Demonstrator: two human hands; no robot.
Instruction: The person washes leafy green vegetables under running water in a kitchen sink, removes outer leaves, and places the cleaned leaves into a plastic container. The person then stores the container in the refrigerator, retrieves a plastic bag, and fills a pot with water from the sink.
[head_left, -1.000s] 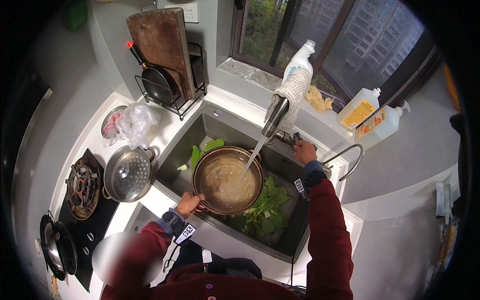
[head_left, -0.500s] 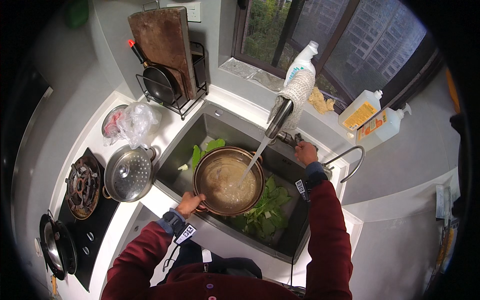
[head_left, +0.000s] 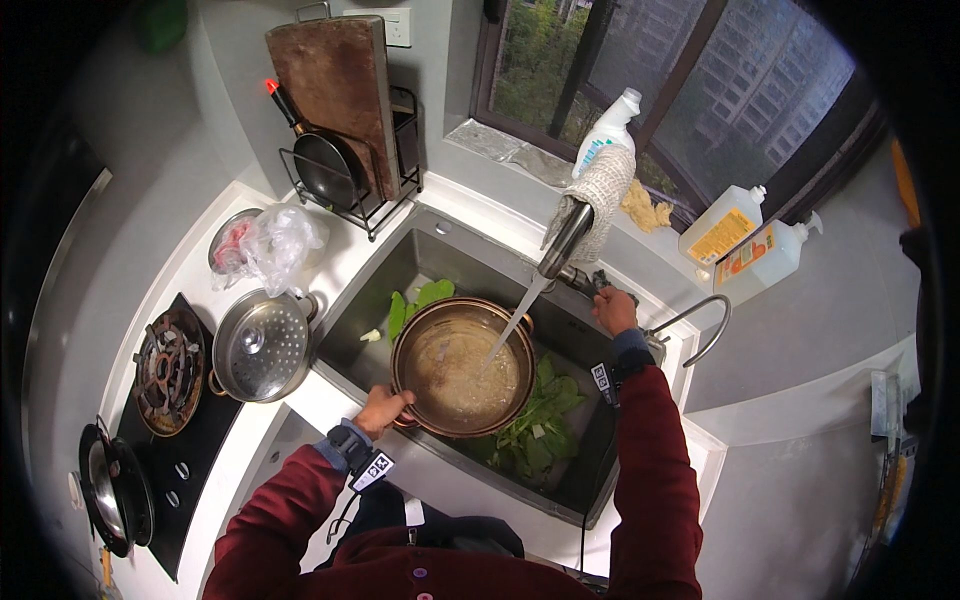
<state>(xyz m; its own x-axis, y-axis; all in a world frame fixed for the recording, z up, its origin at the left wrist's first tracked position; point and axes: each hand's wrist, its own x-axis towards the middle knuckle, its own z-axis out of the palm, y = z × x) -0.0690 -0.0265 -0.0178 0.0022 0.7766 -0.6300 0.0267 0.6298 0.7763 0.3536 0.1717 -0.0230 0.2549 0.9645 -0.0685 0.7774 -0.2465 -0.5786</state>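
Steel pot (head_left: pixel 458 366) gripped at rim by left hand (head_left: pixel 385 408) fingers, water streaming in; right hand (head_left: pixel 613 311) fingers closed on tap handle (head_left: pixel 598 284).

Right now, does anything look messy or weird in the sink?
Yes. Loose leafy greens lie scattered on the sink floor, partly under the pot being filled. A knitted cloth hangs draped over the running faucet. Nothing looks spilled or broken.

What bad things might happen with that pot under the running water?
The pot might overflow if the tap runs on, though the right hand is at the handle. Only the left hand holds its rim, so it may tip onto the greens in the sink.
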